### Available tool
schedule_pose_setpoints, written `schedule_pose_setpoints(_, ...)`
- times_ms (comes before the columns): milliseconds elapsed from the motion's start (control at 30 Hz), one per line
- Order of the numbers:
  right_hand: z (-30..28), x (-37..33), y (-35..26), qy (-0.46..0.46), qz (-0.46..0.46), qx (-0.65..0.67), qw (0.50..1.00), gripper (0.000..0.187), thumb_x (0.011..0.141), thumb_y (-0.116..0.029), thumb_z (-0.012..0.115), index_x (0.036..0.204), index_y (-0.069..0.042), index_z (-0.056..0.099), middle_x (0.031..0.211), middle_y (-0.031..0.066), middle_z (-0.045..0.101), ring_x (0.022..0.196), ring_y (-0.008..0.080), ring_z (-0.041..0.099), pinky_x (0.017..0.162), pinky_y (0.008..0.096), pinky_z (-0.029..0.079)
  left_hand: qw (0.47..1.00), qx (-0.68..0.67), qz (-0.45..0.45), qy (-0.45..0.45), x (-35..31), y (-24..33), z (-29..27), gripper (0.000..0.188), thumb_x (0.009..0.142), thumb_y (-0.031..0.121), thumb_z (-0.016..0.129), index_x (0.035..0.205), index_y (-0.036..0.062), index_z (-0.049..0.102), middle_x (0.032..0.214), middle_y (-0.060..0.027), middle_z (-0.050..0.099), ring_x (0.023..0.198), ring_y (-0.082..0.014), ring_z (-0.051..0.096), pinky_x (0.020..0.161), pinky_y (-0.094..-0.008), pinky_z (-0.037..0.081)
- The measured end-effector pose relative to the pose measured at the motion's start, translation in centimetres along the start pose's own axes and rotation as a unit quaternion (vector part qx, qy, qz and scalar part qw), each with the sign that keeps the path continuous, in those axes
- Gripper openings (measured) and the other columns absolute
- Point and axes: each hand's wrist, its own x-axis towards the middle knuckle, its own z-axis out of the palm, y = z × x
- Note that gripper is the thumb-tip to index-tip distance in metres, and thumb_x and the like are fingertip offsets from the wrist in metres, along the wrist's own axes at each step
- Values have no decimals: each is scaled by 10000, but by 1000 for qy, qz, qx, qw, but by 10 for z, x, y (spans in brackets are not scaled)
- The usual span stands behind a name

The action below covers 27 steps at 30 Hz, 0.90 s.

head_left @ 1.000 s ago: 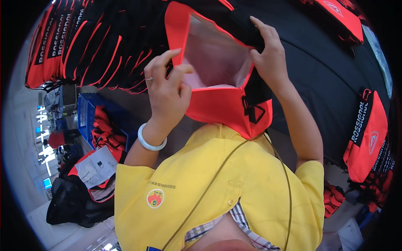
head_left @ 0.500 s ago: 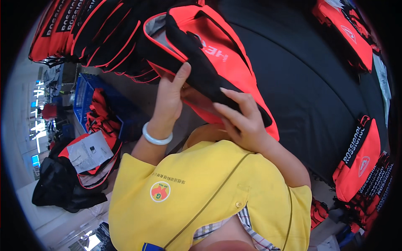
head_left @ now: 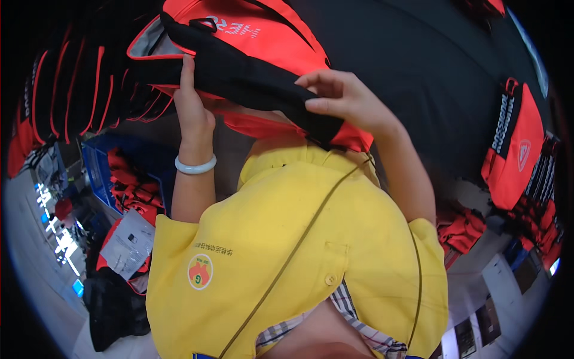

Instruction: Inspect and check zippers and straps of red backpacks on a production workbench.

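Note:
A red and black bag (head_left: 263, 51) lies slantwise across the front of me, its open end with grey lining at the left. My left hand (head_left: 194, 113), with a pale bangle on the wrist, grips the bag's side just below that opening, thumb up along the black panel and the other fingers hidden under it. Further right, my right hand (head_left: 353, 99) has its fingers curled, with thumb and forefinger on the black panel and fabric between them. The bag's lower red part hangs close to my yellow shirt.
A row of red and black bags (head_left: 84, 90) stands at the left. Below it, a blue crate (head_left: 98, 173) holds red pieces, beside a clear plastic packet (head_left: 127, 242). A dark work surface (head_left: 406, 72) stretches right, with another red and black bag (head_left: 517, 146) near its edge.
The bag and both hands have shifted left and a little up in the view. My right hand has gone from stretched fingers to a curled grip on the black panel.

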Motion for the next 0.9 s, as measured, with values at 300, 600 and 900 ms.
schedule_pose_setpoints(300, -1, -43, 12, 154, -247, -466, 836, 307, 787, -113, 726, 1065, -20, 635, 1002, 137, 641, 926, 311, 593, 859, 359, 475, 951, -212, -194, -113, 20, -20, -38, 357, 968, 160, 510, 1291, 10, 529, 1320, -164, 562, 1234, -324, 521, 1095, -494, 370)
schedule_pose_setpoints(600, -7, -76, 17, 207, -101, -358, 905, 139, 860, -92, 650, 966, -4, 670, 819, 97, 669, 758, 244, 620, 713, 339, 479, 807, -401, -354, -250, -47, -59, -59, 403, 951, 212, 478, 1295, 9, 530, 1346, -174, 541, 1283, -331, 474, 1123, -473, 318)
schedule_pose_setpoints(900, 51, 21, -29, 90, -64, 7, 994, 219, 914, -213, 629, 826, -51, 512, 829, -38, 489, 834, 42, 434, 737, 240, 402, 865, -275, -325, -266, -75, -25, -35, 451, 948, 262, 516, 1315, -2, 516, 1342, -166, 543, 1273, -294, 490, 1101, -466, 340)
